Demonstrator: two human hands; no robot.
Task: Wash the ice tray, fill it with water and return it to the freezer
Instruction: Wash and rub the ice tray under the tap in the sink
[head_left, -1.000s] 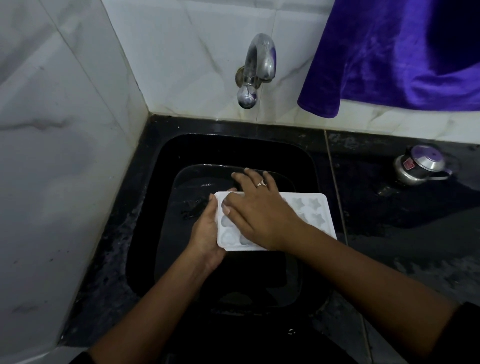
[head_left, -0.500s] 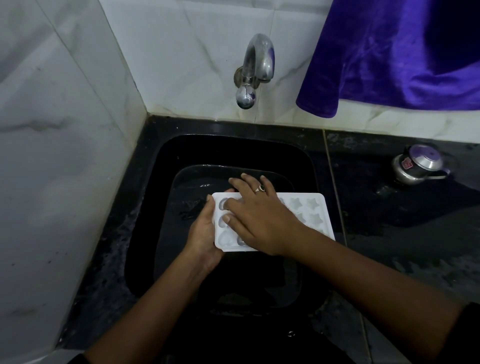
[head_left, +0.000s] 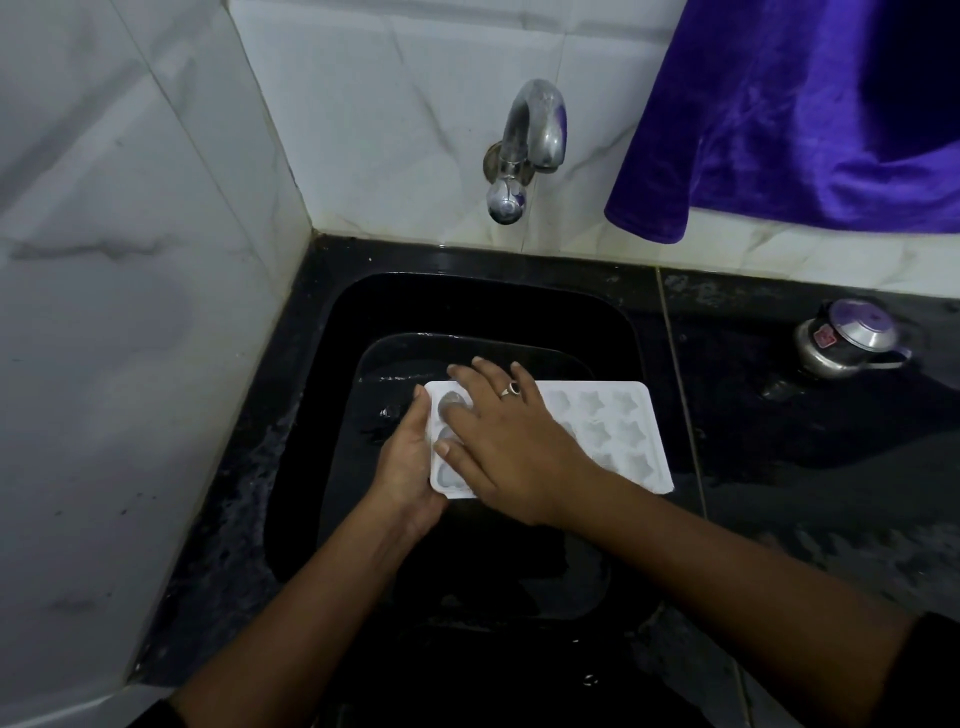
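Note:
A white ice tray with star and heart moulds is held level over the black sink. My left hand grips its left short edge, thumb on the rim and fingers under it. My right hand, with a ring on one finger, lies flat across the left half of the tray, its straight fingers pressing on the moulds. The tray's middle is hidden under that hand. A steel tap sticks out of the tiled wall above the sink, and no water runs from it.
White marble-look tiles close the left and back. A purple cloth hangs at the upper right. A small steel pressure cooker stands on the wet black counter to the right of the sink.
My right hand has slid a little to the left and back across the tray's moulds. The left hand keeps its grip on the tray's edge and the tray stays where it was.

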